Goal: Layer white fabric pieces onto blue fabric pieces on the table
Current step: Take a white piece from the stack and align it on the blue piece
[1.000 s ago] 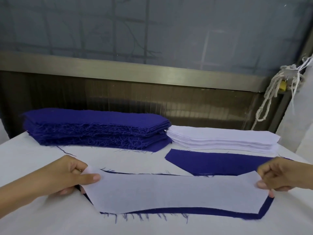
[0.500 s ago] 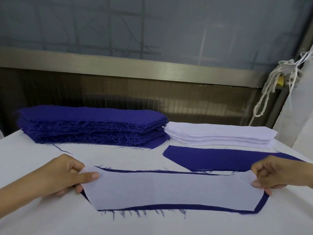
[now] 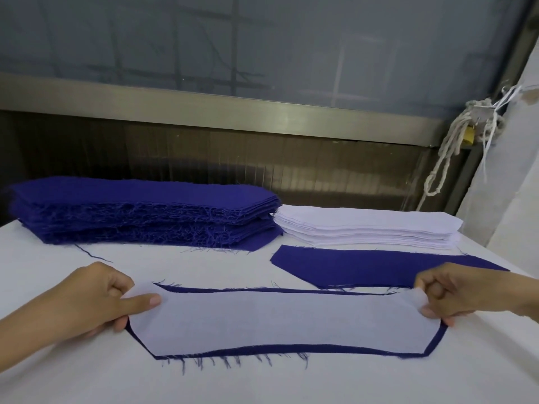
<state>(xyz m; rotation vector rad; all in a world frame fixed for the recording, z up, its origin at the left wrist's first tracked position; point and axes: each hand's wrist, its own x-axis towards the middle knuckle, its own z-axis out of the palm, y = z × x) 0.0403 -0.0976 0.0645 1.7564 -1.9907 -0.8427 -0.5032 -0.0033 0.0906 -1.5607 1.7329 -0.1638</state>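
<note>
Pinching opposite ends of the white piece (image 3: 280, 323), left hand (image 3: 96, 298) and right hand (image 3: 458, 290) risk skewing it off the blue piece (image 3: 320, 349) by tugging

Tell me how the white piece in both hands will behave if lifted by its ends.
Probably floppy: the white piece curls up where the right hand pinches its end, so the middle would likely sag. Seemingly thin and light, since the blue piece beneath tints it. With the left hand pinching the other end, it may pull taut.
</note>
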